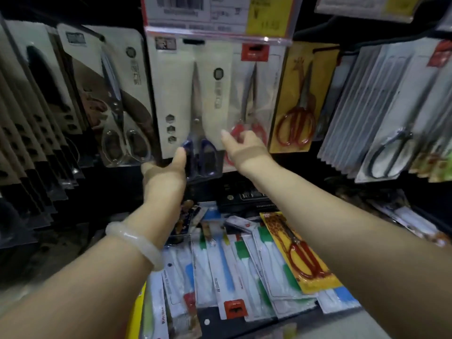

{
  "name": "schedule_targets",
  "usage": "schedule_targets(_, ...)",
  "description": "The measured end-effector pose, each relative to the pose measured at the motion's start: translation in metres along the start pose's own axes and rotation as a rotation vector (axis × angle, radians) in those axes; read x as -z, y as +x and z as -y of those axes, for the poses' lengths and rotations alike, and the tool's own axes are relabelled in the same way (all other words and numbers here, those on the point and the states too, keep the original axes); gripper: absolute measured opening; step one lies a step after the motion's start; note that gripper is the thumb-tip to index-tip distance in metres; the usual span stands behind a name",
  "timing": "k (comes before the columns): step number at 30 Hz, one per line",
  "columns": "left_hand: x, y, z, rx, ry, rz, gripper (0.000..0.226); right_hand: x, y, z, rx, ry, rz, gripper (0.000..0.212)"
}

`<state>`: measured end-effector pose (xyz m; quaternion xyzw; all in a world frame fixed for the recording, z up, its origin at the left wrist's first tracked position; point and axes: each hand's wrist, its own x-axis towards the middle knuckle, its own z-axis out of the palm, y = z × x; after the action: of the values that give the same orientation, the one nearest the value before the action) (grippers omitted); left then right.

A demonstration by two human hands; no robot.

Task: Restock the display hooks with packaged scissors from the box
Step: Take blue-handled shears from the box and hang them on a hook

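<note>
**Both hands up at the scissor hooks**

I saw the display wall (367, 123) filling the upper view, packs hanging edge to edge with hardly any open room between their cards. Below it, the box (244, 277) of loose packs lay between my two forearms, its contents overlapping in a heap; a giraffe-print pack (300, 255) with red-handled scissors lay on top at the right.

On the wall, the blue-handled scissors pack (193, 106) hung at centre, its left edge just beside the clear-handled scissors pack (117, 99) and its right edge overlapped by the red-handled scissors pack (254, 101). Further right hung a yellow card pack (300, 104), then a fanned row of grey packs (381, 113).

My left hand (166, 177), a pale bangle (137, 243) on the wrist, gripped the bottom edge of the blue-handled pack, thumb on the front, fingers hidden behind. My right hand (247, 148) reached to the lower part of the red-handled pack, fingers curled at its handles; I could not tell if it truly gripped. A price tag strip (217, 18) hung above.
</note>
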<state>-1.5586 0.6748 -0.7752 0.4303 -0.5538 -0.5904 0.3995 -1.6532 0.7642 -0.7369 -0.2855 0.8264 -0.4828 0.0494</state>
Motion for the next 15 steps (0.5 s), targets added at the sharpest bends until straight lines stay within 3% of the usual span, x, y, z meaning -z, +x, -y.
schedule_targets(2,-0.006,-0.012,0.036,0.122,0.044,0.058,0.06,0.013,-0.014,-0.026,-0.036,-0.119,0.114,0.06)
schedule_targets(5,-0.03,-0.053,0.078,0.198,0.23,0.328,0.035,0.047,-0.044,-0.077,-0.08,-0.379,0.241,0.032)
schedule_targets(8,-0.072,-0.109,0.088,0.067,0.549,0.735,0.018,0.089,-0.077,-0.123,-0.195,-0.689,0.438,0.036)
schedule_targets(11,-0.115,-0.16,0.083,-0.088,0.729,0.975,0.017,0.14,-0.106,-0.15,-0.372,-0.903,0.636,0.046)
schedule_targets(15,-0.156,-0.235,0.082,-0.248,0.823,1.251,0.026,0.236,-0.147,-0.188,-0.578,-0.979,0.473,0.041)
